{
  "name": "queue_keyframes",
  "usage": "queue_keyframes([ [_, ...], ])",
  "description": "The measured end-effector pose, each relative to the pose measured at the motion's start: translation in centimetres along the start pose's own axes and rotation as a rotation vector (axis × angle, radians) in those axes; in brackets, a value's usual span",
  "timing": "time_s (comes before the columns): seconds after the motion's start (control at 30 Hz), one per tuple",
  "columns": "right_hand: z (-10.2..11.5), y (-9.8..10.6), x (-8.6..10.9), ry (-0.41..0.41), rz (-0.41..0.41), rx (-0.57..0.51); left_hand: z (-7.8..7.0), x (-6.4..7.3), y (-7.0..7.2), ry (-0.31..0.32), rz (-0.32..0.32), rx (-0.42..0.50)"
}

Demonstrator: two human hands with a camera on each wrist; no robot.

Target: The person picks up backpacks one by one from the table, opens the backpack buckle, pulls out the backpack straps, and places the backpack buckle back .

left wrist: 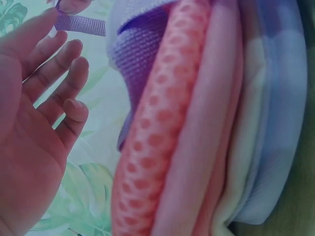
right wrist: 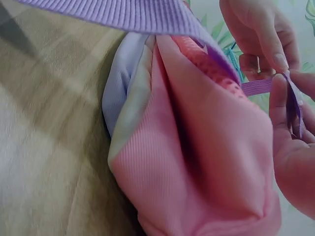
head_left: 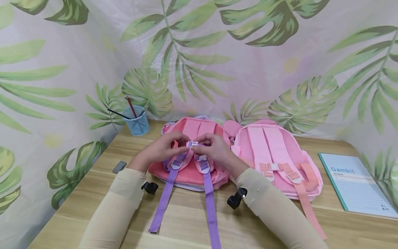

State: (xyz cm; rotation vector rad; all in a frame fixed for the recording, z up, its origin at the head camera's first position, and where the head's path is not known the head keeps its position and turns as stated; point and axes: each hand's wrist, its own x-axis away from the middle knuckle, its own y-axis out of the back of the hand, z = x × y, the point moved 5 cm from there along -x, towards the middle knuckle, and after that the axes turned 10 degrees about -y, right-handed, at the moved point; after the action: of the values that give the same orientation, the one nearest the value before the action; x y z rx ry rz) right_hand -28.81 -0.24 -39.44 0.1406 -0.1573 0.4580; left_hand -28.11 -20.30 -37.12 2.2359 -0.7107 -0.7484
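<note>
A coral-pink backpack (head_left: 186, 176) lies with its shoulder straps facing up. Above it, both hands meet at a small white buckle (head_left: 192, 144) on a purple strap. My left hand (head_left: 162, 148) pinches the buckle's left side between thumb and fingers. From the other side, my right hand (head_left: 216, 148) pinches its right end. The right wrist view shows the fingertips together around the purple chest strap (right wrist: 258, 87). In the left wrist view, the other fingers of the left hand (left wrist: 42, 98) are spread beside the bag. Two purple webbing tails (head_left: 167, 199) hang toward the front.
A second, lighter pink backpack (head_left: 290, 145) with orange straps lies to the right, its chest buckle (head_left: 274, 166) fastened. Farther right is a notebook (head_left: 357, 183). A blue pen cup (head_left: 136, 124) stands at the back left, and a small grey object (head_left: 119, 167) lies near the left edge.
</note>
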Motion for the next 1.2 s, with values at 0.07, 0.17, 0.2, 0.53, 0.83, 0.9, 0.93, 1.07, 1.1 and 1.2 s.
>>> queue_keyframes([
  [0.07,0.1,0.2,0.1,0.014,-0.011,0.067,0.1,0.0,0.0,-0.002,-0.006,0.008],
  [0.17,0.2,0.5,0.3,0.045,-0.053,0.192,0.2,0.1,0.2,-0.002,-0.026,0.008],
  [0.2,0.2,0.6,0.3,0.059,-0.070,0.243,0.3,0.2,0.2,-0.003,-0.034,0.007],
  [0.53,0.6,0.0,1.3,0.216,-0.137,0.572,0.8,0.5,0.4,0.022,-0.056,-0.001],
  [0.83,0.0,0.0,1.0,0.179,-0.144,0.516,1.4,0.5,0.2,0.044,-0.057,0.022],
  [0.9,-0.1,0.1,1.0,0.159,-0.146,0.495,1.6,0.5,0.1,0.051,-0.054,0.026],
  [0.93,-0.2,0.1,0.9,0.148,-0.145,0.485,1.6,0.5,0.1,0.055,-0.053,0.027],
  [1.07,-0.1,0.2,0.9,0.123,-0.142,0.448,1.8,0.5,0.1,0.067,-0.051,0.028],
  [1.1,-0.1,0.2,0.9,0.119,-0.140,0.442,1.8,0.5,0.1,0.067,-0.052,0.028],
  [1.2,-0.1,0.3,0.7,0.113,-0.137,0.424,1.8,0.4,0.1,0.063,-0.051,0.028],
])
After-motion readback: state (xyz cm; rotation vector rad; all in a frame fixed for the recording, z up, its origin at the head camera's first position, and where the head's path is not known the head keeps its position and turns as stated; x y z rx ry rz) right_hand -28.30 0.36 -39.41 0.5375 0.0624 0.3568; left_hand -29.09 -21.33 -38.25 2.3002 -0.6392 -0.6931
